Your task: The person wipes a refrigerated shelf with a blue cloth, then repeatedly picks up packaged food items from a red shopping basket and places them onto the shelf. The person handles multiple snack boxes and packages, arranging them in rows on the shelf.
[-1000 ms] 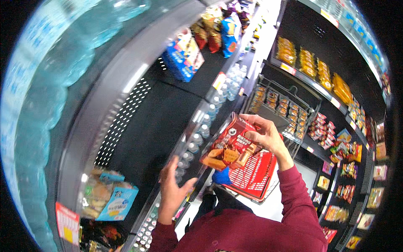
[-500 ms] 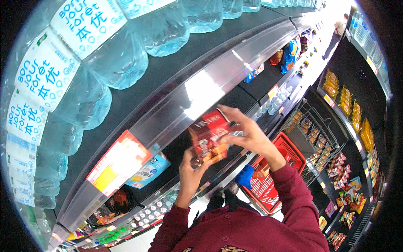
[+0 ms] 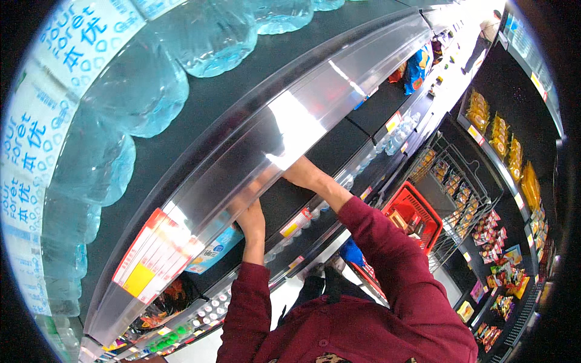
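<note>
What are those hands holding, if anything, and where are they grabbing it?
I can't tell: the left hand and right hand reach behind the upper shelf's glossy front strip, which obscures the fingers.

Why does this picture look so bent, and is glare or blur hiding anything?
In the head view, the wide fisheye lens bends straight edges and leaves the corners black; in the head view, white glare washes out part of the clear shelf strip; also in the head view, the left hand and right hand are partly obscured behind that strip.
</note>
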`<state>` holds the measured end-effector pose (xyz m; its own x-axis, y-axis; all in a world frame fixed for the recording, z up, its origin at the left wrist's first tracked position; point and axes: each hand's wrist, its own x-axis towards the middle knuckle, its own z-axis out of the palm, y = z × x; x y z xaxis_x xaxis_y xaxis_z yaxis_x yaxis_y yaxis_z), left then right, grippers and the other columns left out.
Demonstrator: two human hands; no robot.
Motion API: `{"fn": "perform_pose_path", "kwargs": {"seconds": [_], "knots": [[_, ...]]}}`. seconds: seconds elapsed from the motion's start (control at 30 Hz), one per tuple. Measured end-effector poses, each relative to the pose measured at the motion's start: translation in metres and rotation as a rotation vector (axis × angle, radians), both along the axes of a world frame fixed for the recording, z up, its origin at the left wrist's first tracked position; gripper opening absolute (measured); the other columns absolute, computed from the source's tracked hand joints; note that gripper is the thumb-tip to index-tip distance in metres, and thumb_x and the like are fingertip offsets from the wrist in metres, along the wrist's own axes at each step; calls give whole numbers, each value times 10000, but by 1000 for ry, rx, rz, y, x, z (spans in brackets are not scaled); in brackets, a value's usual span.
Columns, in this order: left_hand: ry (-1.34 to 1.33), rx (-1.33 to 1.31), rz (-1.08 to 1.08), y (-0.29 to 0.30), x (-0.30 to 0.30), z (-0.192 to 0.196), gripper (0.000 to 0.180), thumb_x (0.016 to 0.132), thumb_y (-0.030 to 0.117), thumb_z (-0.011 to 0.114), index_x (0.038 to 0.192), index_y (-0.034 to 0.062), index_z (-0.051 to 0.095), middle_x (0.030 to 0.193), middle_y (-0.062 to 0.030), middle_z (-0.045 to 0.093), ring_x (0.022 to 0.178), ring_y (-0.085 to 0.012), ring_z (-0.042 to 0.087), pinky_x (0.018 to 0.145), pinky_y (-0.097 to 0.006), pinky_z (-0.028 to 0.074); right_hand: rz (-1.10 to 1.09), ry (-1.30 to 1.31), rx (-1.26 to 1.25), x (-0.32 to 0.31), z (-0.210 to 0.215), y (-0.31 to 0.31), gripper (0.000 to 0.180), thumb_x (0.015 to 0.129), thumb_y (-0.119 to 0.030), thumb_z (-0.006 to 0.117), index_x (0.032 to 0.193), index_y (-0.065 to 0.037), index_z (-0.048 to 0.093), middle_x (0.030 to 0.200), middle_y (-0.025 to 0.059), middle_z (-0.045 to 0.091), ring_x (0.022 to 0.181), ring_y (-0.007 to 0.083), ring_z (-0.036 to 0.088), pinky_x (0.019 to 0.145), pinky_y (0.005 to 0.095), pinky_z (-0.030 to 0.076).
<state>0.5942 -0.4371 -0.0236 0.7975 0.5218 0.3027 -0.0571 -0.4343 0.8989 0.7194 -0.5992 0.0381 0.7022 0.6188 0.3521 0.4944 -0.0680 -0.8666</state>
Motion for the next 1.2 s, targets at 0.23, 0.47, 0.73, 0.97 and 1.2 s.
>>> {"fn": "perform_pose_path", "kwargs": {"seconds": [0.23, 0.47, 0.73, 0.97, 1.2], "knots": [[108, -35, 80, 5, 29, 9, 469, 1038, 39, 636, 1473, -59, 490, 1354, -165, 656, 1200, -205, 643, 1034, -336, 505, 0, 122, -91, 15, 13, 13, 784, 866, -50, 794, 1560, -10, 432, 1500, 204, 567, 1396, 331, 550, 1187, 384, 423], [58, 54, 97, 30, 41, -30, 538, 1050, 72, 629, 1535, -36, 424, 1329, -181, 661, 1186, -217, 650, 1006, -334, 515, 31, 170, -31, 18, -5, 29, 829, 857, -40, 785, 1587, -49, 393, 1489, 187, 562, 1402, 326, 533, 1209, 393, 397], [-28, 187, 79, 44, 52, -47, 593, 1053, 95, 625, 1567, -56, 370, 1309, -192, 664, 1153, -238, 662, 1008, -357, 513, -36, 11, 5, 32, -50, 49, 830, 876, -70, 787, 1594, -36, 372, 1514, 221, 530, 1423, 374, 506, 1216, 417, 391], [8, 28, 71, 1, 25, -14, 556, 1027, 159, 670, 1495, -71, 477, 1454, -259, 582, 1327, -316, 600, 1102, -409, 480, -146, 123, 112, 7, -54, 11, 657, 958, -70, 731, 1554, -54, 457, 1547, 201, 519, 1465, 366, 475, 1197, 426, 427], [329, 403, -131, -38, -27, 10, 700, 1007, 253, 697, 1582, -23, 409, 1609, -264, 440, 1501, -404, 407, 1242, -486, 304, -491, 319, 355, -84, -63, -110, 422, 1042, -2, 606, 1459, -50, 566, 1274, 123, 706, 1204, 199, 674, 1010, 334, 537]]}}
